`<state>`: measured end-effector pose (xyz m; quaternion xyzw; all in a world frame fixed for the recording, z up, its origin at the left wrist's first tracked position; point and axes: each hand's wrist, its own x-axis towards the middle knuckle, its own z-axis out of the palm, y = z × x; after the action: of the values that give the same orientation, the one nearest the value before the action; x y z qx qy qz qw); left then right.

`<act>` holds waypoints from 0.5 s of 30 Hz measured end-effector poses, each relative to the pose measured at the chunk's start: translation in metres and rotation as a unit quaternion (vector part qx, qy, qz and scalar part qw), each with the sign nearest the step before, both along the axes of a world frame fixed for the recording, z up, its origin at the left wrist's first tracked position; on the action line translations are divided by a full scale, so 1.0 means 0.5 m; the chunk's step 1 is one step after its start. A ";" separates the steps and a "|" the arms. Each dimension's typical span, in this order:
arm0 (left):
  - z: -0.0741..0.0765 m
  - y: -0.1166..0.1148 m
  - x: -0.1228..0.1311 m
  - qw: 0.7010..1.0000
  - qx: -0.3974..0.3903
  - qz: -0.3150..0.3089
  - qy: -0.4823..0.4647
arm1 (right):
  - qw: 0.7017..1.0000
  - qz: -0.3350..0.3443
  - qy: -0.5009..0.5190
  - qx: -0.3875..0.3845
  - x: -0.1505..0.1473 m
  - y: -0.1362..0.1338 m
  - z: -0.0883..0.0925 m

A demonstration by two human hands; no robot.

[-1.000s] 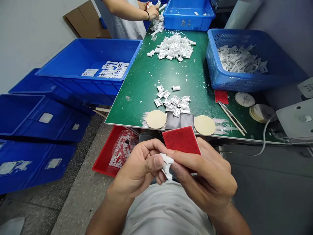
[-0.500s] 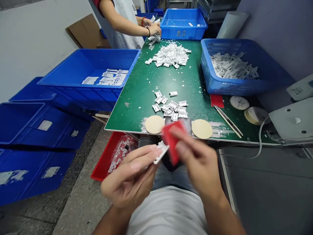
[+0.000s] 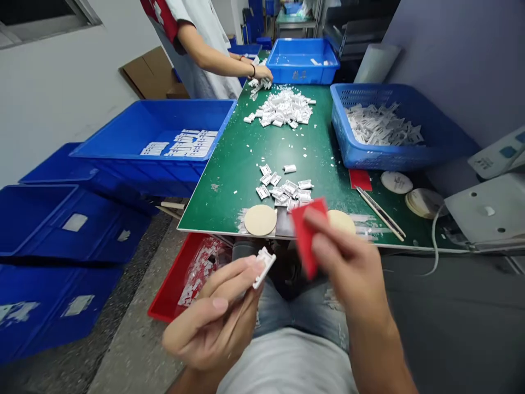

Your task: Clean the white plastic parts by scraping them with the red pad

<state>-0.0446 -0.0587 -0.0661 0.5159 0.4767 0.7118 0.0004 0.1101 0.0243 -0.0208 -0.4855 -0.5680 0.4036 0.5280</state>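
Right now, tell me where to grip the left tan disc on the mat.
Grip its rim from the near side: the tan disc lies flat on the green mat by the front edge, so sliding it over that edge should allow a pinch.

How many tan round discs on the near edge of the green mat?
2 tan discs. One lies fully visible on the green mat; the other lies to its right, partly behind the red felt pad in the right hand. Others could be hidden.

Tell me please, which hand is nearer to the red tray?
Left. The left hand is close beside the red tray; the right hand is much farther from it, on the other side of the person's legs.
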 end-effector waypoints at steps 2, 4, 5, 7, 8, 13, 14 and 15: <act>0.014 0.001 0.004 1.000 0.022 -0.003 -0.009 | 1.000 0.003 0.001 0.004 -0.005 -0.004 0.003; 0.033 0.004 0.006 0.993 0.018 -0.019 -0.118 | 1.000 0.003 0.005 0.007 -0.002 -0.008 0.003; 0.045 0.008 0.005 0.977 -0.002 -0.050 -0.207 | 1.000 0.004 0.007 0.007 0.002 -0.010 0.002; 0.066 0.017 0.002 0.889 -0.083 -0.165 -0.419 | 1.000 0.007 0.011 0.006 0.015 -0.018 -0.006; 0.074 0.023 0.000 0.818 -0.132 -0.232 -0.510 | 1.000 0.013 0.015 0.004 0.022 -0.023 -0.011; 0.077 0.038 -0.006 0.594 -0.263 -0.352 -0.674 | 0.993 0.097 0.070 -0.001 0.051 -0.064 -0.034; 0.073 0.037 -0.004 0.586 -0.281 -0.359 -0.670 | 0.988 0.119 0.094 -0.003 0.054 -0.070 -0.032; 0.068 0.035 -0.002 0.583 -0.296 -0.368 -0.661 | 0.982 0.144 0.123 -0.007 0.054 -0.075 -0.029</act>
<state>-0.0455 -0.0414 -0.0319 0.0051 0.2985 0.6150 0.7298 0.1374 -0.0130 -0.0351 -0.3489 -0.5598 0.5365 0.5264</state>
